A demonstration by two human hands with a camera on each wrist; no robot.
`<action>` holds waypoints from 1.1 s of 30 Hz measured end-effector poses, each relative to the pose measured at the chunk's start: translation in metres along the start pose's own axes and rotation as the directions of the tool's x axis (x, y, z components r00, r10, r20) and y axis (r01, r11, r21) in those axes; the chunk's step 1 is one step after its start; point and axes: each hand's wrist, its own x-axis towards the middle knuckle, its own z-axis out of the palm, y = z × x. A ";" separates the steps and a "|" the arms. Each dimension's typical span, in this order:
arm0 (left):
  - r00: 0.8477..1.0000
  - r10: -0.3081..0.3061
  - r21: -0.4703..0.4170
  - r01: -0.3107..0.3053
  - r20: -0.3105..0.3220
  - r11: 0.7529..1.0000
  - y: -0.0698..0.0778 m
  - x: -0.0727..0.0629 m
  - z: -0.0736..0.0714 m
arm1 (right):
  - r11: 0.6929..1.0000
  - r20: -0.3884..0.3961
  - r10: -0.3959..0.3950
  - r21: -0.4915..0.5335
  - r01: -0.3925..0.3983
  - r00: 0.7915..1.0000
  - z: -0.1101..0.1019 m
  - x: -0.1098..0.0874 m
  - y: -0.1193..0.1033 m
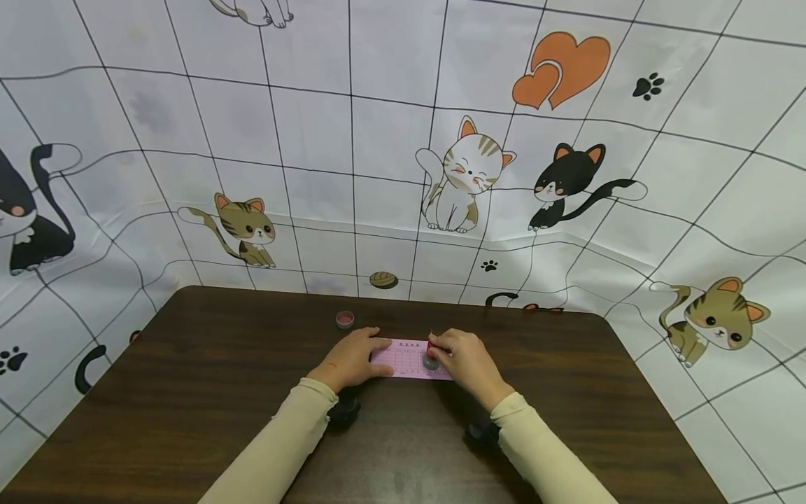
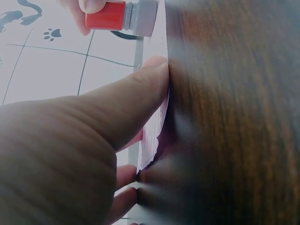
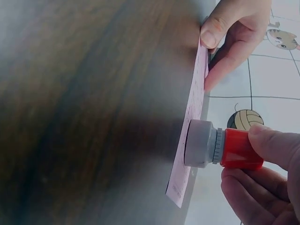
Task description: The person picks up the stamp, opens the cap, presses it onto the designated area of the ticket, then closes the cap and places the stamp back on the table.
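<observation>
A pink slip of paper (image 1: 408,358) with printed lines lies on the brown table. At its left end my left hand (image 1: 352,357) rests with thumb and fingers spread, pressing the slip down. The left thumb (image 2: 136,91) lies straight on the near edge; the index finger reaches along the far edge. My right hand (image 1: 469,358) pinches the red handle of a stamp (image 3: 241,149) between thumb and fingers. The stamp stands upright, its grey round base (image 3: 198,143) down on the slip, right of the middle. The face under the base is hidden.
A small round red cap (image 1: 345,320) sits behind the left hand, towards the table's back edge. Dark wrist devices (image 1: 481,432) hang under both wrists. A white sheet with cat prints (image 1: 390,196) covers the wall behind the table (image 1: 208,392).
</observation>
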 end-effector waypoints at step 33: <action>1.000 0.003 -0.007 -0.003 -0.001 1.000 -0.003 0.004 0.003 | 0.999 -0.068 -0.044 -0.029 0.042 0.997 0.007 -0.003 0.002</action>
